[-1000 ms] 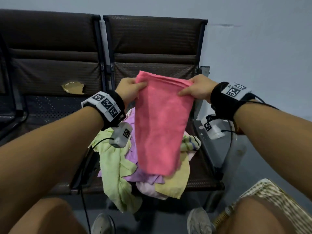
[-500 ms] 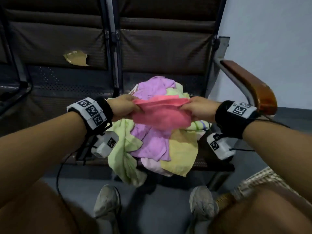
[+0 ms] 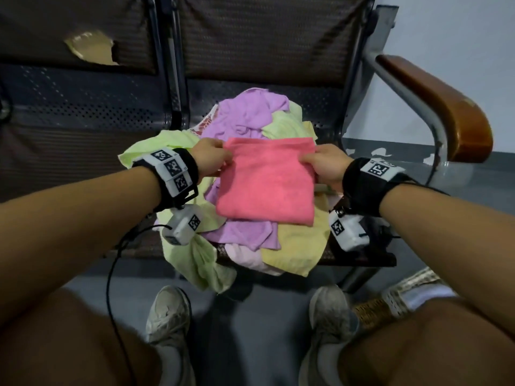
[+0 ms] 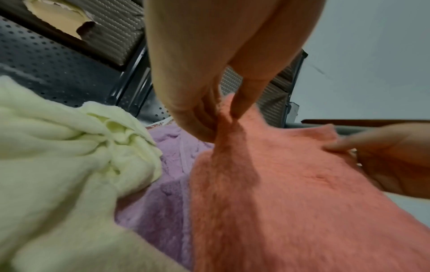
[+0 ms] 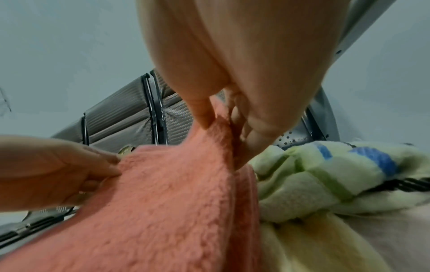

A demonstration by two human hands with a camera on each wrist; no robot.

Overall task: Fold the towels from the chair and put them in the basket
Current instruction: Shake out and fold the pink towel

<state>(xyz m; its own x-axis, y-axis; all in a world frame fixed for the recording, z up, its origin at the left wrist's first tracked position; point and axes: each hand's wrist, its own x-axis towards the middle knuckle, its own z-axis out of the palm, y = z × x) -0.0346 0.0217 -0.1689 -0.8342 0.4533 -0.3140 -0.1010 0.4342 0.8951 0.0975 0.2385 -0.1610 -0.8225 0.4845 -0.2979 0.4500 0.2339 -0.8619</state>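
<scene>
While I leaned over the chair, my left hand pinched the pink towel at its far left corner, thumb and fingers closed on the cloth, and my right hand pinched the far right corner the same way. From the left wrist view the thumb and a finger squeezed a raised tuck of the pink pile between them; from the right wrist view my fingers curled round the towel's edge, with the thumb on top. The towel was folded to a rough square and lay on the heap of towels on the seat, its near edge toward six o'clock. Purple cloth showed at twelve o'clock and again under the near edge. A pale green towel lay at nine o'clock and drooped over the front of the seat, and a yellow one lay at five o'clock. At three o'clock stood the wooden armrest. My two shoes sat on the floor at six o'clock.
</scene>
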